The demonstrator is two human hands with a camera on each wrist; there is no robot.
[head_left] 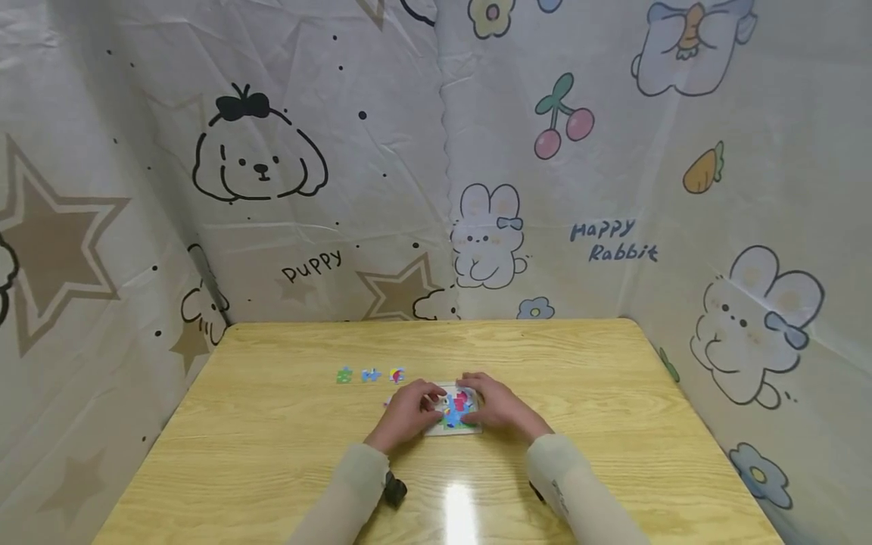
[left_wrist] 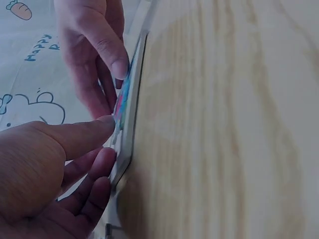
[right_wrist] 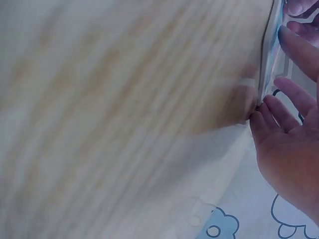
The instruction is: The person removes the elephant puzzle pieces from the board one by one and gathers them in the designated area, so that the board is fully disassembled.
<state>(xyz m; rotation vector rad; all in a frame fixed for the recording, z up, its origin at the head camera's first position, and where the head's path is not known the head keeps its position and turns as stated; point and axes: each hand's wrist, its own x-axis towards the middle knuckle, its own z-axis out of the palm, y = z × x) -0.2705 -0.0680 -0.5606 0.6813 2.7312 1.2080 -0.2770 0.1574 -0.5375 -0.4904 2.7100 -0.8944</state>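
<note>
A small pale tray (head_left: 463,432) lies on the table with a colourful jigsaw picture (head_left: 453,412) in blue, red and green inside it. My left hand (head_left: 406,412) is at its left side, fingers arched and thumb touching the picture; in the left wrist view that hand (left_wrist: 55,164) has its fingertips by the tray's edge (left_wrist: 130,124). At the right side, my right hand (head_left: 502,406) has its thumb over the picture. The right wrist view shows this hand (right_wrist: 289,134) with loosely bent fingers against the tray's edge (right_wrist: 264,55). Fingers partly hide the picture.
Behind and left of the tray lie a green puzzle piece (head_left: 344,375), a blue one (head_left: 371,375) and a red, yellow and blue one (head_left: 397,375). Something small and pinkish shows beside my left hand. Patterned cloth (head_left: 381,189) surrounds the wooden table (head_left: 272,424) behind and at both sides.
</note>
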